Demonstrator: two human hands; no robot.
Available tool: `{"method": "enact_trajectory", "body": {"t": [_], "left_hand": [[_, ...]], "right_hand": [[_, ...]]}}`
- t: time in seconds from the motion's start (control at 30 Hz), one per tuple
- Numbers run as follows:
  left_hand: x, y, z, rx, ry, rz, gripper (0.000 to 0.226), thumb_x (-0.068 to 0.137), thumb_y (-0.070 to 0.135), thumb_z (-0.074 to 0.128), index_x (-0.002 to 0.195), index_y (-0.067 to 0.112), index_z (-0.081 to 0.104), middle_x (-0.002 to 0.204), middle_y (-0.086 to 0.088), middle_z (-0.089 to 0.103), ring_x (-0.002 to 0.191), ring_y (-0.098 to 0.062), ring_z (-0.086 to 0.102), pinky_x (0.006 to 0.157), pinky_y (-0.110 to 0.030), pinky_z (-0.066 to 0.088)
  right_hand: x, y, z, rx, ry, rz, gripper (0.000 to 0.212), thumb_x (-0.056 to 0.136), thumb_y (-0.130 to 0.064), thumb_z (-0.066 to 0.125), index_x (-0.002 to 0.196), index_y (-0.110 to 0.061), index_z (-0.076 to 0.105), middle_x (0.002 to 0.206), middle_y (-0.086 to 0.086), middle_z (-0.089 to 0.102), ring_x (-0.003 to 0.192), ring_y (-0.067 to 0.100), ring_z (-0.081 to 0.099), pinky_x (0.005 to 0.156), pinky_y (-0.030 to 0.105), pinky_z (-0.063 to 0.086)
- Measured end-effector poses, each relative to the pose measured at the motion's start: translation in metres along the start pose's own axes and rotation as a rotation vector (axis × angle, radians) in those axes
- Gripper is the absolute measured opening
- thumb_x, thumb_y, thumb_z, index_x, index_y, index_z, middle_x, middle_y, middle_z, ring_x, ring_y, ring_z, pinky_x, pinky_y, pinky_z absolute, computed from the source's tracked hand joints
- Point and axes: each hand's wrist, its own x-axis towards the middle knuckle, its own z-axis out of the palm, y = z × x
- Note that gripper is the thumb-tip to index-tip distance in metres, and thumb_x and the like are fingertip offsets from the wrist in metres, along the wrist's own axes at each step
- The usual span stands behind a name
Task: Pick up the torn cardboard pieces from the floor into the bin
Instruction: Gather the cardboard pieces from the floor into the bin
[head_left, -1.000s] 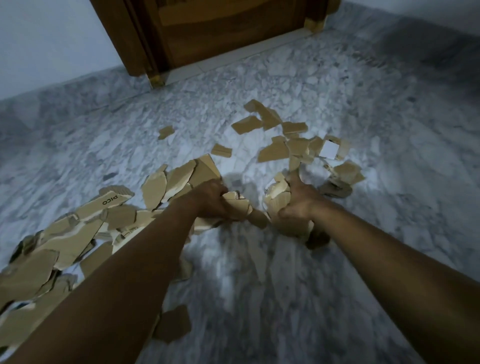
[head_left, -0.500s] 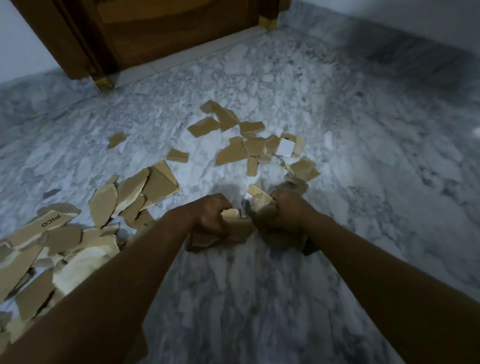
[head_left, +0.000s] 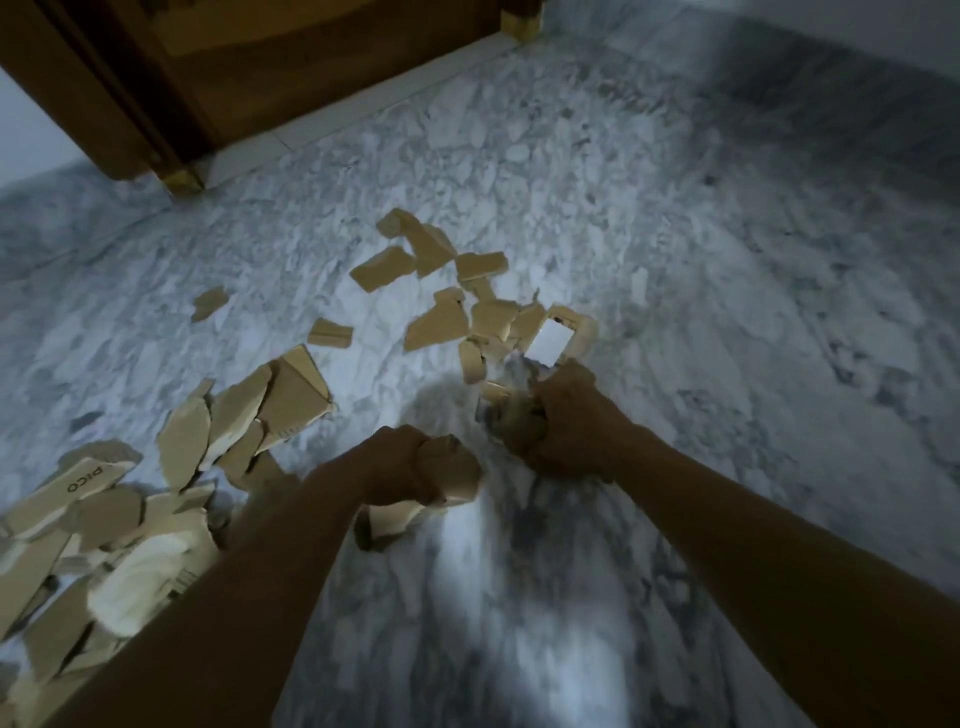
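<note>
The left hand (head_left: 400, 467) is curled tight round torn cardboard pieces (head_left: 452, 475) low over the marble floor (head_left: 727, 312); the right hand (head_left: 566, 426), just right of it, grips another bunch (head_left: 511, 415). More lie loose in a heap (head_left: 130, 519) at near left and a scatter (head_left: 441, 322) just beyond the right hand.

Bare marble floor (head_left: 727, 364) lies right; cardboard pieces (head_left: 236, 415) crowd the left.

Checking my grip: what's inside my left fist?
The left hand grips torn cardboard pieces, which stick out past and below the fist. How many it holds cannot be seen, because the curled fingers cover the rest.
</note>
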Motion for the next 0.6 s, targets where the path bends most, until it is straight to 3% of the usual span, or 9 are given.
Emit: {"method": "enact_trajectory", "body": {"t": [0.07, 0.13, 0.23, 0.33, 0.43, 0.5, 0.6], "left_hand": [[0.000, 0.007, -0.013, 0.002, 0.022, -0.025, 0.033, 0.069, 0.031, 0.087, 0.095, 0.017, 0.072, 0.088, -0.001, 0.069, 0.088, -0.017, 0.066, 0.068, -0.021, 0.043], [0.002, 0.019, -0.031, 0.011, 0.063, -0.051, 0.032, 0.066, 0.034, 0.088, 0.087, 0.018, 0.071, 0.083, -0.001, 0.068, 0.084, -0.018, 0.066, 0.060, -0.020, 0.042], [0.004, 0.037, -0.057, 0.024, 0.094, -0.122, 0.042, 0.061, 0.040, 0.088, 0.094, 0.019, 0.073, 0.090, -0.001, 0.070, 0.084, -0.017, 0.065, 0.065, -0.026, 0.047], [0.011, 0.054, -0.069, 0.021, 0.048, -0.118, 0.038, 0.075, 0.033, 0.083, 0.104, 0.011, 0.073, 0.104, -0.009, 0.072, 0.090, -0.019, 0.064, 0.071, -0.028, 0.044], [0.022, 0.068, -0.074, -0.009, 0.024, -0.089, 0.036, 0.078, 0.029, 0.082, 0.107, 0.011, 0.073, 0.108, -0.010, 0.071, 0.095, -0.022, 0.064, 0.075, -0.028, 0.043], [0.029, 0.077, -0.073, -0.016, 0.038, -0.051, 0.032, 0.077, 0.028, 0.082, 0.103, 0.011, 0.073, 0.105, -0.009, 0.071, 0.091, -0.021, 0.063, 0.073, -0.027, 0.043], [0.037, 0.078, -0.067, -0.033, 0.046, -0.002, 0.027, 0.077, 0.028, 0.081, 0.096, 0.012, 0.072, 0.098, -0.008, 0.069, 0.093, -0.024, 0.064, 0.072, -0.028, 0.043]], "right_hand": [[-0.001, 0.008, -0.029, 0.107, -0.118, -0.011, 0.040, 0.062, -0.045, 0.076, 0.091, -0.023, 0.059, 0.087, 0.001, 0.059, 0.082, 0.025, 0.064, 0.070, 0.031, 0.052], [0.010, 0.022, -0.062, 0.037, -0.179, -0.054, 0.036, 0.065, -0.038, 0.081, 0.090, -0.018, 0.064, 0.086, 0.001, 0.063, 0.083, 0.024, 0.066, 0.068, 0.029, 0.051], [0.019, 0.037, -0.082, -0.059, -0.275, -0.053, 0.037, 0.068, -0.036, 0.079, 0.099, -0.021, 0.065, 0.094, 0.001, 0.066, 0.086, 0.023, 0.067, 0.076, 0.034, 0.056], [0.012, 0.042, -0.062, -0.133, -0.343, -0.096, 0.042, 0.076, -0.035, 0.072, 0.115, -0.021, 0.062, 0.114, 0.006, 0.064, 0.101, 0.027, 0.064, 0.090, 0.044, 0.055], [0.007, 0.045, -0.046, -0.293, -0.322, -0.246, 0.057, 0.081, -0.040, 0.068, 0.131, -0.018, 0.052, 0.133, 0.009, 0.052, 0.122, 0.029, 0.052, 0.113, 0.054, 0.032], [0.006, 0.047, -0.042, -0.336, -0.299, -0.273, 0.063, 0.081, -0.041, 0.067, 0.137, -0.020, 0.047, 0.136, 0.008, 0.049, 0.129, 0.029, 0.047, 0.117, 0.061, 0.015], [0.001, 0.049, -0.044, -0.312, -0.327, -0.231, 0.065, 0.082, -0.047, 0.065, 0.140, -0.025, 0.045, 0.136, 0.008, 0.049, 0.130, 0.030, 0.044, 0.117, 0.062, 0.012]]}}
